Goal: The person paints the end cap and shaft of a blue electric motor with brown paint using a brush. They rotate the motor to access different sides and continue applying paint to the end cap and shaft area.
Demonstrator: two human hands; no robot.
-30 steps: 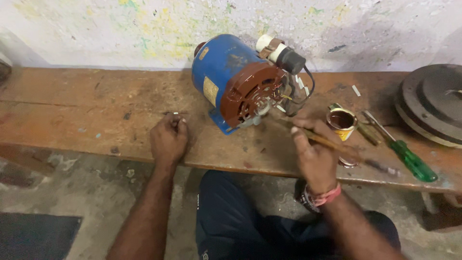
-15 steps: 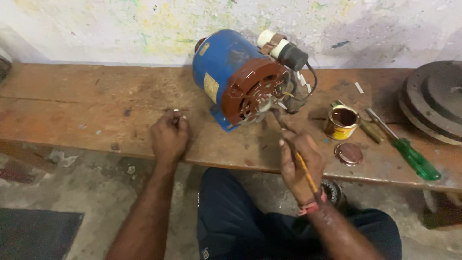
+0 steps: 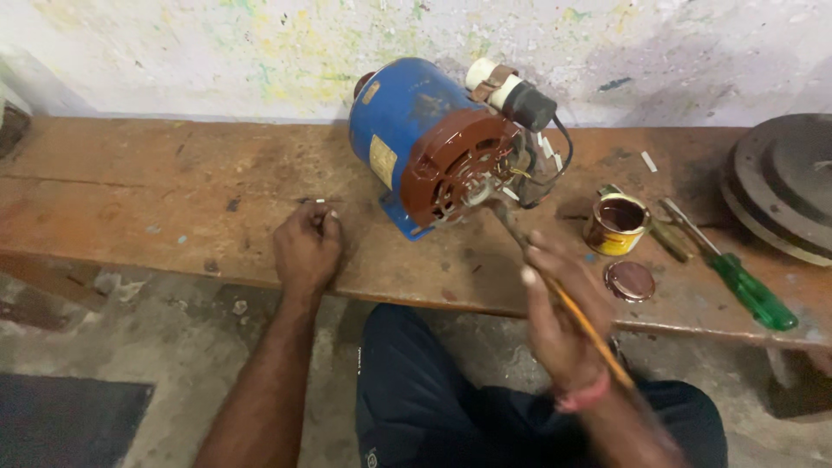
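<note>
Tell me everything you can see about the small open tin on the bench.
The small open tin is a short round can with a yellow side and a metal rim, holding dark brown liquid. It stands upright on the wooden bench, right of the blue motor. Its round lid lies flat just in front. Neither hand touches it.

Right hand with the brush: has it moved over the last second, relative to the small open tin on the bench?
Yes. The right hand left the small open yellow tin and swung the thin wooden-handled brush left, its tip now at the blue electric motor's brown end cover.
</note>
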